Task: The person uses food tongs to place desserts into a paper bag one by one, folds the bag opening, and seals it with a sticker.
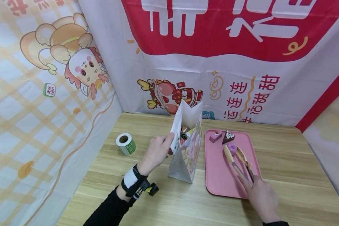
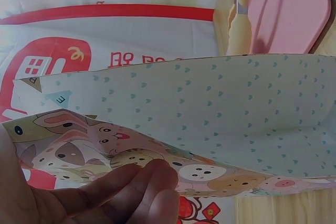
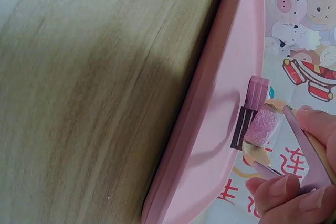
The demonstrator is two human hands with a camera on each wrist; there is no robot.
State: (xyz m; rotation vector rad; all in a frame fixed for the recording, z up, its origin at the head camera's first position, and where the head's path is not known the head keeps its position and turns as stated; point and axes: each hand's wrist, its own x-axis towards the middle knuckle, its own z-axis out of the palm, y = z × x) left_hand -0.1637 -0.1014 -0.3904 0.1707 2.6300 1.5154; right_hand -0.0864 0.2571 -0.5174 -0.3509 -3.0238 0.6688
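A paper bag [image 1: 185, 157] printed with cartoon animals stands upright with its top open, several small items visible inside. My left hand [image 1: 155, 153] pinches its left rim between thumb and fingers; the bag's pale heart-patterned inside [image 2: 226, 103] fills much of the left wrist view. With my right hand [image 1: 262, 196] I hold tongs [image 1: 237, 166] over the pink tray [image 1: 223, 175]. The tan tips lie on either side of a round purple toy sweet [image 3: 263, 125]; whether they press on it I cannot tell. A purple cake slice [image 1: 215, 136] and a dark triangular cake slice [image 1: 228, 137] lie behind it.
On the wooden table [image 1: 288, 157], a roll of green-and-white labels [image 1: 125, 144] stands left of the bag. Printed cloth walls [image 1: 158, 69] rise behind and at the sides. My left wrist wears a strap with a small camera [image 1: 152, 189].
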